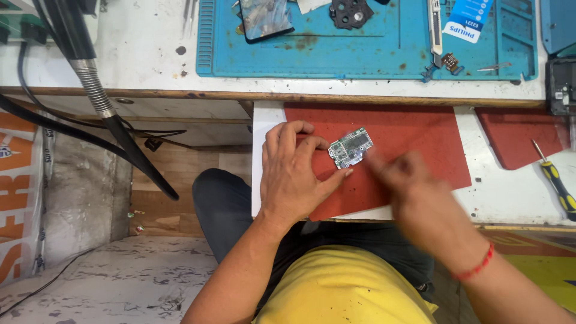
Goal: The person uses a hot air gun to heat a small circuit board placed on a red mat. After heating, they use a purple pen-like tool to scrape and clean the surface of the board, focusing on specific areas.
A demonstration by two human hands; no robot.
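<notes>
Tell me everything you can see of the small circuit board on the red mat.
The circuit board is small, greenish, roughly rectangular, with silvery shielding cans and a pale patch at its lower right. It lies flat, turned at an angle, on the red mat. The left hand pins its left edge with fingertip and thumb; the blurred right hand is at its right edge.

Small electronics repair workshop. Stained white worktop (pixel 144 54) with a blue repair mat (pixel 360 51) carrying a phone (pixel 264 18), a black part and small metal tools. Red pad (pixel 414 138) on a pull-out shelf holds a bare circuit board (pixel 350 148). Yellow-handled screwdriver (pixel 558 186) lies at right, flexible hose and black cables (pixel 90 78) hang at left. Floor scuffed, paint-flecked.
</notes>
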